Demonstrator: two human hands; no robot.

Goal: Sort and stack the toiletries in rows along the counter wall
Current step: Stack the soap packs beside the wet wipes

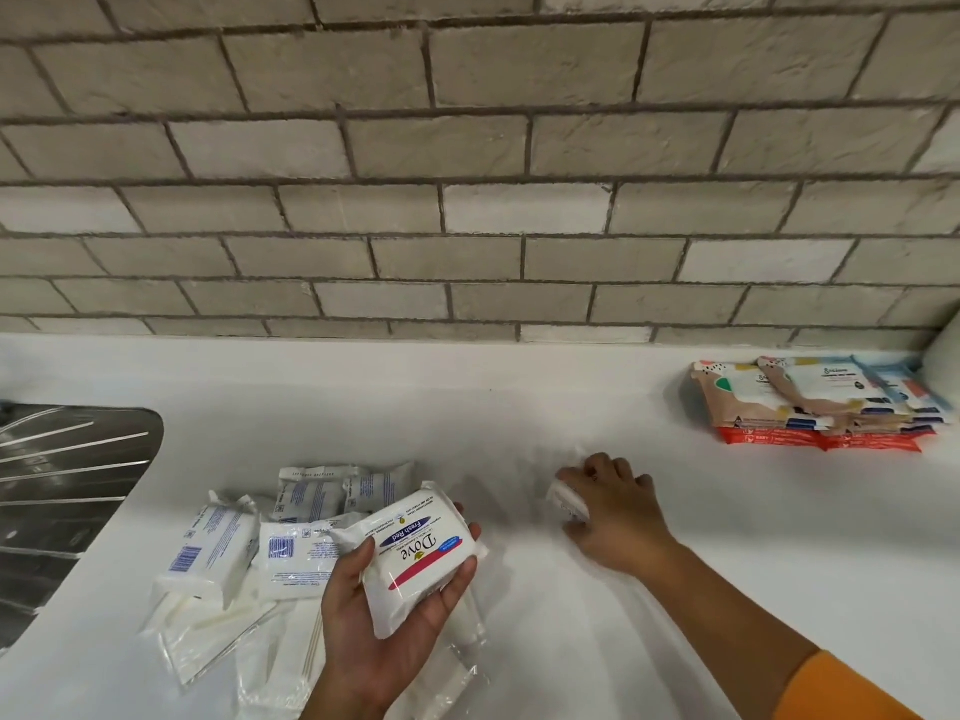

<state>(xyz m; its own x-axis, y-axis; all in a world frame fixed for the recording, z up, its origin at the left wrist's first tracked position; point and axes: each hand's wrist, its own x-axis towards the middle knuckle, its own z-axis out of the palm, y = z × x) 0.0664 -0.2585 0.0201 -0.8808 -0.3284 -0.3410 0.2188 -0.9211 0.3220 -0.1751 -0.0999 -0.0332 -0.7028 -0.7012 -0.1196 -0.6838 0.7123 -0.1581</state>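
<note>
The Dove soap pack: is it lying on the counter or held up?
Held up: the left hand grips the Dove soap pack above the counter.

1. Bright, even, soft light fills the view. The glossy white table [727, 537] is nearly washed out and shows little surface detail.
2. Shadows are faint and soft-edged. A pale grey one lies just left of the stack of colourful wipe packs [815, 407] near the back right corner.
3. The ribbed steel sink drainboard [67, 485] at the left edge carries thin bright streaks of glare.
4. The right hand [618, 511] and the small white packet [566, 498] it grips are smeared by motion blur. The white Dove soap bar [421, 553] held in the left hand [384, 615] is sharp, its print legible.
5. Wide-angle distortion bends the courses of the grey brick wall [467, 148] toward the sides, where detail softens.
</note>
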